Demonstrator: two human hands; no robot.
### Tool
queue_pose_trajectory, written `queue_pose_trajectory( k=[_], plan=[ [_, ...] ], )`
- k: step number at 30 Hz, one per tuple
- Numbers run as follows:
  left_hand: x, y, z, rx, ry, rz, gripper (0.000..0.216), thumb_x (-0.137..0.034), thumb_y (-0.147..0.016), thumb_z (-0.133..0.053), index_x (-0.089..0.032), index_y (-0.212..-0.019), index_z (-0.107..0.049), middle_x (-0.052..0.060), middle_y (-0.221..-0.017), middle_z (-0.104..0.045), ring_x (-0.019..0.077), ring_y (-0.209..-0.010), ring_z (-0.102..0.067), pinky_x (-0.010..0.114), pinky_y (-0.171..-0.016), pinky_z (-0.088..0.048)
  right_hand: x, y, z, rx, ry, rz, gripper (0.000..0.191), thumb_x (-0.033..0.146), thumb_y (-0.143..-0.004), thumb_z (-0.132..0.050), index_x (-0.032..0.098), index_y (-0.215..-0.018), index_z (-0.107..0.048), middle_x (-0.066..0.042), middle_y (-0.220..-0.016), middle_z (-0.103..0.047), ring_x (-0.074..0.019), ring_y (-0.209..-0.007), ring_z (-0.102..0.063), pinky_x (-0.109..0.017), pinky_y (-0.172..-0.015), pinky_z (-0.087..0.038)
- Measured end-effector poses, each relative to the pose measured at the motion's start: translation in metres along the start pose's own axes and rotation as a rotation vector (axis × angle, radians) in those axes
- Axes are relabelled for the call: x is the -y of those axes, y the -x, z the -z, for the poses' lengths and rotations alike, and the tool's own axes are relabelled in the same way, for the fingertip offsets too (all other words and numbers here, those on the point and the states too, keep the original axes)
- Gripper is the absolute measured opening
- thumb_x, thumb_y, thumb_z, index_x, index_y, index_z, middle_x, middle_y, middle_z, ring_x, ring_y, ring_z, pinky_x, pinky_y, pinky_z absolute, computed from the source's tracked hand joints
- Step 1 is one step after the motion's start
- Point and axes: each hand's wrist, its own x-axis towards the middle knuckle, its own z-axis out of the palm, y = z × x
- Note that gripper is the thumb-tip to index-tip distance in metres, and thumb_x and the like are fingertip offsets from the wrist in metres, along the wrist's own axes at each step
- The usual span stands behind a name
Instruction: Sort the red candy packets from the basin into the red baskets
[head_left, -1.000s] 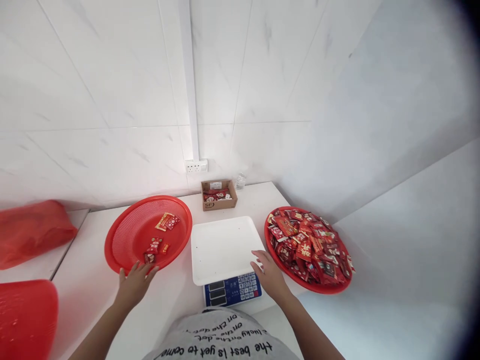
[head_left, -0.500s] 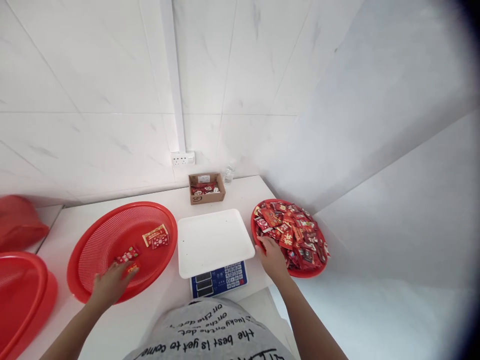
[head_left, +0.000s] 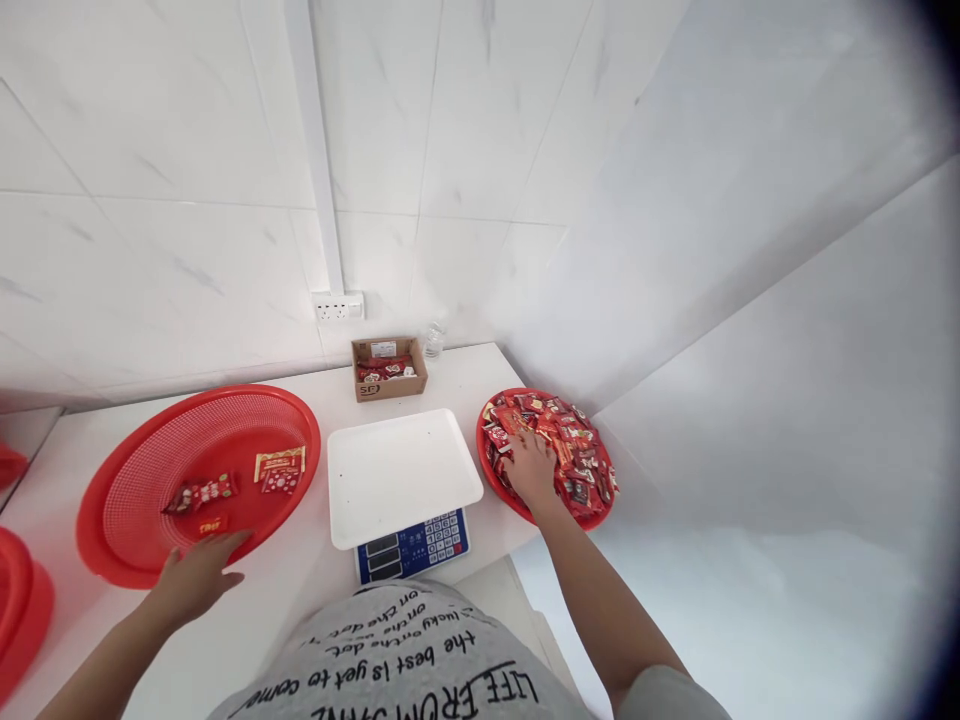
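My left hand (head_left: 196, 580) is held at the near rim of a large red plastic basket (head_left: 112, 545), with its fingers apart and nothing in them. Inside that basket lie several small wrapped snack packets, among them a red dotted one (head_left: 214, 490) and a gold-and-red one (head_left: 279, 464). My right hand (head_left: 534, 470) reaches over a smaller red basket (head_left: 491, 480) and rests on a heap of red snack packets (head_left: 581, 450), fingers spread. Its fingertips are partly hidden among the packets. Between my hands stands a digital scale (head_left: 412, 545) with a white tray (head_left: 401, 470) on top.
Behind the scale is a small cardboard box (head_left: 390, 388) holding red packets, with a clear plastic cup (head_left: 433, 340) beside it. Part of another red basket (head_left: 26, 610) shows at the left edge. Tiled wall (head_left: 225, 280) closes off the back.
My left hand has drawn back from the packets to the near rim of the large basket. My right hand has moved from the smaller basket's edge onto the heap. The view has shifted right.
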Motion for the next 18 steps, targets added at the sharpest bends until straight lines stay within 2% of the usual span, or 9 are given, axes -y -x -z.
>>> queue_pose_trajectory(
  k=[3, 8, 13, 18],
  plan=[
    [-0.004, -0.001, 0.002, -0.071, 0.061, -0.079, 0.057, -0.038, -0.076, -0.046, -0.018, -0.129, -0.049, 0.012, -0.133, -0.051, 0.0345, -0.127, -0.038, 0.055, -0.101, -0.028, 0.009, -0.008, -0.005, 0.018, 0.060, 0.047, 0.037, 0.022, -0.081, -0.048, 0.021, -0.117, -0.056, -0.012, -0.131, -0.048, -0.0277, -0.122, -0.036, -0.045, -0.097, -0.026],
    [-0.045, 0.002, 0.007, -0.257, 0.221, -0.221, 0.051, -0.041, -0.080, -0.042, -0.017, -0.123, -0.054, 0.011, -0.129, -0.055, 0.0318, -0.127, -0.039, 0.048, -0.103, -0.031, 0.008, -0.013, -0.015, 0.014, 0.087, 0.055, 0.033, 0.019, -0.085, -0.038, 0.019, -0.109, -0.060, -0.012, -0.125, -0.053, -0.0261, -0.118, -0.039, -0.042, -0.096, -0.025],
    [-0.089, 0.003, 0.012, -0.260, 0.375, -0.336, 0.046, -0.040, -0.080, -0.044, -0.017, -0.118, -0.057, 0.011, -0.126, -0.057, 0.0287, -0.123, -0.044, 0.045, -0.105, -0.031, -0.002, -0.012, -0.017, 0.017, 0.110, 0.036, 0.035, 0.018, -0.087, -0.032, 0.018, -0.107, -0.061, -0.012, -0.116, -0.059, -0.0257, -0.111, -0.045, -0.039, -0.094, -0.027],
    [-0.126, 0.004, 0.018, -0.200, 0.473, -0.401, 0.042, -0.038, -0.081, -0.048, -0.021, -0.118, -0.058, 0.008, -0.129, -0.055, 0.0276, -0.128, -0.038, 0.044, -0.108, -0.028, -0.002, -0.009, -0.015, -0.004, 0.099, 0.119, 0.029, 0.022, -0.083, -0.042, 0.019, -0.106, -0.060, -0.011, -0.118, -0.058, -0.0258, -0.112, -0.044, -0.040, -0.094, -0.026]
  ],
)
